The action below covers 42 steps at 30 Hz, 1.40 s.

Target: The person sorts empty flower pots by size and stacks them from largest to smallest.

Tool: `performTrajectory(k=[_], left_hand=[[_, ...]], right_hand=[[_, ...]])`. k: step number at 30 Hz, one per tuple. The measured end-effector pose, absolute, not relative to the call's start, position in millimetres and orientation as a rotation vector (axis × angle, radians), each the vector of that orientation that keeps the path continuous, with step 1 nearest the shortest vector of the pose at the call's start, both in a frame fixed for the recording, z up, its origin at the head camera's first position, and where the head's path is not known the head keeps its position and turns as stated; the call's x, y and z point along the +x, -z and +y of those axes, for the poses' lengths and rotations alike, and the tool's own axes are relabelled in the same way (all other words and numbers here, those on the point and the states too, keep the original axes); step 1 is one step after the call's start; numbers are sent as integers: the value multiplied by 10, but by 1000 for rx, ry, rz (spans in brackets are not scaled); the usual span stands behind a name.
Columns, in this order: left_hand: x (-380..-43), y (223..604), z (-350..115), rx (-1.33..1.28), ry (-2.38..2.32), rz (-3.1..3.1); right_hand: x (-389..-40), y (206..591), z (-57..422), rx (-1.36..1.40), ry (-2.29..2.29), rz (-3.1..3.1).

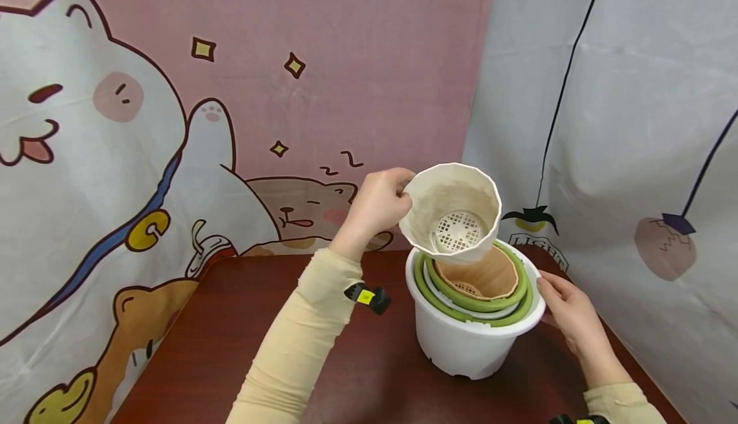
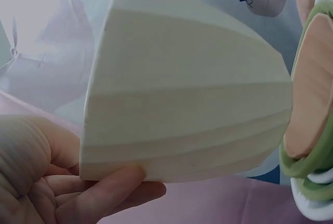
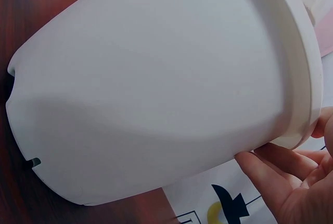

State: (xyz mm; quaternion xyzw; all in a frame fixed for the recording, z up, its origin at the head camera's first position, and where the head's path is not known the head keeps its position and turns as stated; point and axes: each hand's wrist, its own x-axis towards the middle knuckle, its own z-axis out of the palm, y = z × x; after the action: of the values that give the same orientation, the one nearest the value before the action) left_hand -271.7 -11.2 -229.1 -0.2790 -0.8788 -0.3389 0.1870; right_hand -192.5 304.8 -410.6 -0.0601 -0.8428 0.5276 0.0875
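Observation:
My left hand pinches the rim of a faceted cream flower pot with a mesh-holed bottom. The pot is tilted, its mouth facing me, above a nested stack. In the left wrist view its ribbed side fills the middle, thumb and fingers at the rim. Below stands a large white flower pot upright on the table, holding green pots, a white one between them, and a tan pot innermost. My right hand grips the large white pot's rim at its right side, fingers under the lip.
The dark red-brown table stretches to the left of the stack. Behind it hangs a pink cloth with cartoon animals, and a pale grey cloth with drawn lamps closes off the right side.

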Motion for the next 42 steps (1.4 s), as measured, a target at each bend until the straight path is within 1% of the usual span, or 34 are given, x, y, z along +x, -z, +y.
performTrajectory(k=[13, 23, 33, 42], left_hand=[[-2683, 2388, 182, -806, 968, -2548], [-2697, 2480, 292, -798, 891, -2582], [-2649, 2518, 435, -787, 964, -2664], [-2631, 2555, 510, -742, 858, -2731]], right_hand=[[-1931, 4107, 3055, -158, -1581, -2523], [-1943, 4107, 3056, -119, -1592, -2503], [-1944, 4123, 3056, -87, -1575, -2483], [-1948, 4128, 3068, -126, -1589, -2505]])
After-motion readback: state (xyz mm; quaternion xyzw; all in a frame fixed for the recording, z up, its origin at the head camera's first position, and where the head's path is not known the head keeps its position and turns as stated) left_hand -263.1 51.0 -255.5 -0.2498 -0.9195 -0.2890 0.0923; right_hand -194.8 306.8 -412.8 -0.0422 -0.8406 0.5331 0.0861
